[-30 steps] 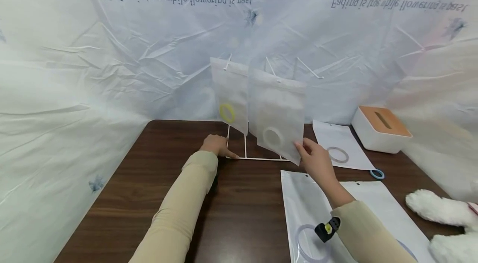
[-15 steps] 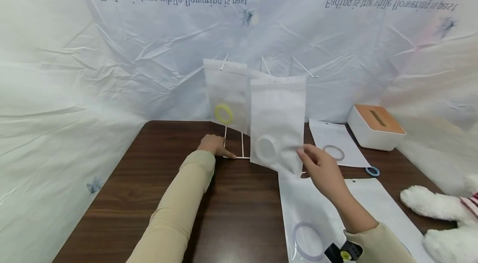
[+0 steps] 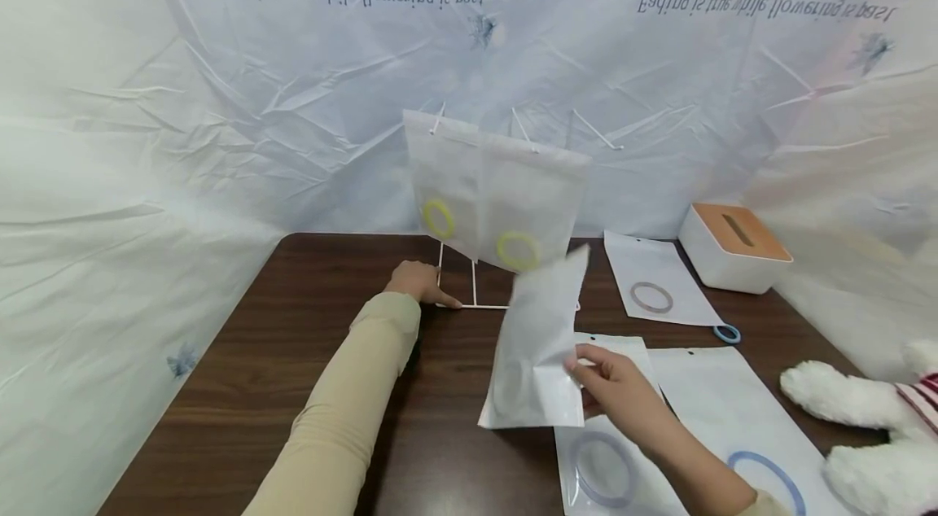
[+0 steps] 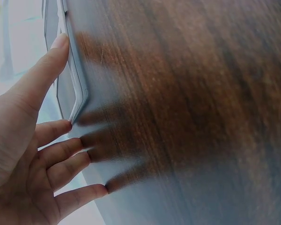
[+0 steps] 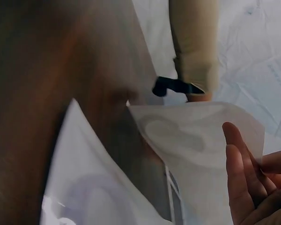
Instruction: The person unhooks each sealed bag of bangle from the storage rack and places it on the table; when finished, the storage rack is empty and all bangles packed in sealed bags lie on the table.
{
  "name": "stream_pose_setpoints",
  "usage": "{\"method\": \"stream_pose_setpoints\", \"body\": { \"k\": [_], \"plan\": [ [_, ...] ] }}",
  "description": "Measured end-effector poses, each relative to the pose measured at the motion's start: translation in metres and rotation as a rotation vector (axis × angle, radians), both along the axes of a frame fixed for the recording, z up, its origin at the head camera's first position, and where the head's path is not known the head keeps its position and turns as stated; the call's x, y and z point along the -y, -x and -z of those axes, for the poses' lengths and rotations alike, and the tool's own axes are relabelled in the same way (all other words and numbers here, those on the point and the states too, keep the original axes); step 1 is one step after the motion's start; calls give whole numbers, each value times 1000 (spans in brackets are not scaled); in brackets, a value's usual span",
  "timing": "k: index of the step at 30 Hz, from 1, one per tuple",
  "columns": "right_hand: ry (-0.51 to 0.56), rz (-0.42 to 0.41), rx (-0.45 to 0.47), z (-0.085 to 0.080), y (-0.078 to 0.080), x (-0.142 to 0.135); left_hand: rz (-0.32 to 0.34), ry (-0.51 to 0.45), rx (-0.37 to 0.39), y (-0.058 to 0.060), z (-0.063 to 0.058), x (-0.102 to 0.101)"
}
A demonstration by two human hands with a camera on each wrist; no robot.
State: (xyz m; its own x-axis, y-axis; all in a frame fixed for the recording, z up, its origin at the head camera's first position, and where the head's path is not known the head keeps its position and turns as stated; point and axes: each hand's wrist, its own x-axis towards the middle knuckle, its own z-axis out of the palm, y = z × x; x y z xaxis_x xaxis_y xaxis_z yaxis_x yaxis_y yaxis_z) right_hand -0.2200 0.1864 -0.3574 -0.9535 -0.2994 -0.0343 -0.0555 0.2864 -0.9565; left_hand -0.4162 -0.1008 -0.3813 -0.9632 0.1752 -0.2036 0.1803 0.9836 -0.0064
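My left hand [image 3: 414,282] rests at the left corner of a white wire rack [image 3: 475,284]. In the left wrist view its thumb presses along the base wire [image 4: 75,77], and its spread fingers touch the wire corner and the table. My right hand [image 3: 619,386] pinches the edge of a white zip bag [image 3: 538,345] in front of the rack. This bag hangs bent, with a pale ring faintly showing through it. Behind it, two bags hang on the rack's hooks: a left bag [image 3: 462,166] and a right bag [image 3: 542,182], each with a yellow ring showing through.
Flat on the table's right side lie three more bags: a near bag [image 3: 579,426], a bag with a blue ring [image 3: 711,394] and a far bag [image 3: 659,272]. A blue ring [image 3: 727,334], a tissue box [image 3: 736,247] and a white plush toy [image 3: 843,402] are also there.
The bag in my right hand has come off the rack's middle hook and moved down toward me, uncovering a bag with a yellow ring behind it. My left hand stays on the rack.
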Motion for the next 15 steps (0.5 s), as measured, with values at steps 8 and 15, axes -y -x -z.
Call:
{"method": "stream_pose_setpoints", "body": {
  "k": [8,15],
  "plan": [
    [97,-51,236,23,-11,10,16,6,-13,2,2,2],
    [58,-93,339,41,-20,19,17,4,-30,3,4,2]
  ]
}}
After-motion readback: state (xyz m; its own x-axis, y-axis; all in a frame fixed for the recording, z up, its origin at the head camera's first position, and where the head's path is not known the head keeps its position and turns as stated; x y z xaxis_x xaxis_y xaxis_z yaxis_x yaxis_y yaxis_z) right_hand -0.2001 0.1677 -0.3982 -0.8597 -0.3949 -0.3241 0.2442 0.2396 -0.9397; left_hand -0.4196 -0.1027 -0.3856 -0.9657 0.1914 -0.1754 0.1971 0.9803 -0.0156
